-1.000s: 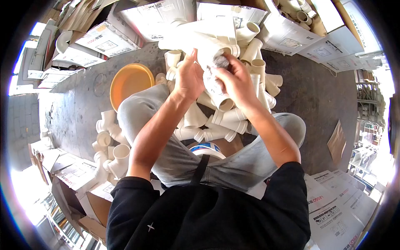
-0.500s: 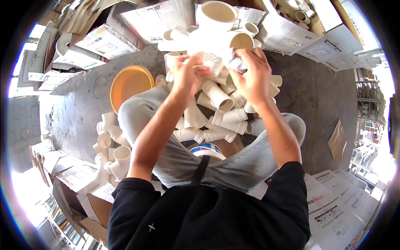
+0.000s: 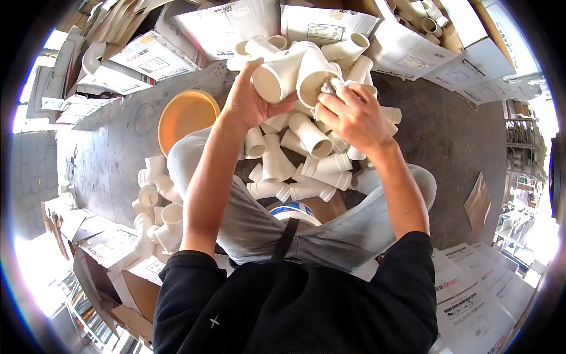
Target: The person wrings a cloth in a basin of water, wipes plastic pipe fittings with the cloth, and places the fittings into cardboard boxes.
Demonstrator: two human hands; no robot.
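A large white plastic Y-shaped pipe fitting is tilted above the pile, two of its round openings facing me. My left hand is closed around its left side, with the thumb up along the outside and fingers underneath. My right hand pinches a crumpled white rag, which touches the right rim of the nearer opening. Below both hands, between my legs, lies a heap of smaller white pipe fittings in mixed directions.
An orange basin stands left of my knee. More white fittings are stacked at the lower left. Cardboard boxes line the far side, one at the upper right holding fittings. A flat cardboard piece lies on the floor at right.
The large fitting has turned and come nearer, its openings now toward me. My left hand, previously free with fingers apart, now grips it. My right hand with the rag has moved slightly down.
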